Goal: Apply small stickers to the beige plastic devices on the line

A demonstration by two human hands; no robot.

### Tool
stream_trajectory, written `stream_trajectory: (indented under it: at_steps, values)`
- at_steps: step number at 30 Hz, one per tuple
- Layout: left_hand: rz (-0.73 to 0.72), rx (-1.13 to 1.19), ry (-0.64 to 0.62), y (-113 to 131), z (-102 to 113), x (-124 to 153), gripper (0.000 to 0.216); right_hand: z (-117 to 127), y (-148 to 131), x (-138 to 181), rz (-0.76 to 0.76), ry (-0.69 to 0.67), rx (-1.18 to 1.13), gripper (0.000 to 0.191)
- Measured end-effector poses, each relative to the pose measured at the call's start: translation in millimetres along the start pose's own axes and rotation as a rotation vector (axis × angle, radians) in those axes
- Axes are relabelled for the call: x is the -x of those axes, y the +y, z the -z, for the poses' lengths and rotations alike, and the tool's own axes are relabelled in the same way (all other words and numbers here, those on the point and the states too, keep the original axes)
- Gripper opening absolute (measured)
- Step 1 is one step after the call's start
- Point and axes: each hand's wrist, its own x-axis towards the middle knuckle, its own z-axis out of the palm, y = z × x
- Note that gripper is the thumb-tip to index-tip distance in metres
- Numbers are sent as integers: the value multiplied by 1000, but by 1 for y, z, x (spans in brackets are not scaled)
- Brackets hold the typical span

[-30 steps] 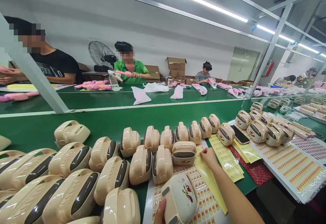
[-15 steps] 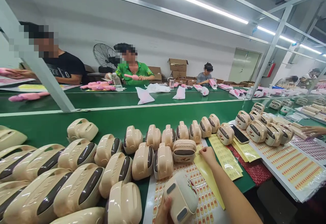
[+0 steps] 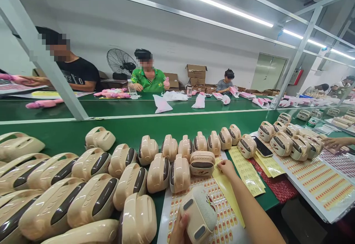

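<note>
Label pick, lower centre of frame

My left hand has its fingers wrapped round a beige casing at bottom centre, over the sticker sheet. My right hand, just above, pinches narrow on the top edge of the yellow label sheet. I'd peel one corner slowly and hold the casing steady, printed face up.

text: none legible | black T-shirt lettering — too blurred

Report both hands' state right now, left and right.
Left hand: closed on a beige rounded plastic case with a red logo.
Right hand: fingers curled on the yellow paper sticker sheet; grip cannot be told.
</note>
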Motion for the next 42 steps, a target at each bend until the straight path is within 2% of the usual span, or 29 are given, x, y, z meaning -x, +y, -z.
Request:
stream_trajectory:
  at_steps: [4, 6, 9, 12, 15, 17, 22, 25, 29, 32, 35, 37, 38, 40, 42]
  values:
    - [-8, 4, 17, 2, -19, 7, 84, 11, -7, 8, 8, -43, -197, 20]
    - [-66, -9, 32, 5, -32, 11, 85, 20, -11, 23, 47, -53, -301, 20]
    - [-267, -150, 104, 10, -48, 16, 79, 30, -16, 64, 131, -106, -431, 27]
    - [-477, -388, 152, 17, -56, 18, 66, 27, -17, 114, 228, -216, -539, 33]
    - [-537, -488, 145, 20, -59, 18, 64, 16, -17, 148, 278, -264, -587, 31]
    - [-535, -507, 145, 21, -60, 18, 65, 10, -18, 156, 251, -250, -555, 29]
    - [-572, -566, 154, 20, -59, 19, 63, 7, -20, 154, 236, -220, -518, 28]
    - [-572, -558, 148, 21, -59, 21, 65, 4, -21, 156, 276, -194, -457, 26]
    - [-570, -543, 162, 22, -61, 23, 64, -3, -18, 162, 411, -52, -326, 19]
    - [-562, -518, 181, 24, -61, 24, 61, -2, -13, 163, 485, -70, -379, 23]
    - [-509, -409, 196, 26, -62, 25, 60, 3, -4, 158, 468, -71, -505, 32]
    - [-373, -263, 183, 25, -61, 26, 60, 5, 4, 154, 405, -9, -485, 34]
    - [-285, -188, 173, 24, -61, 27, 61, 5, 9, 152, 367, -20, -450, 38]
    - [-128, -92, 142, 20, -57, 26, 65, 1, 17, 150, 276, -167, -399, 49]
    - [-63, -86, 99, 12, -50, 22, 66, -1, 23, 149, 188, -317, -403, 54]
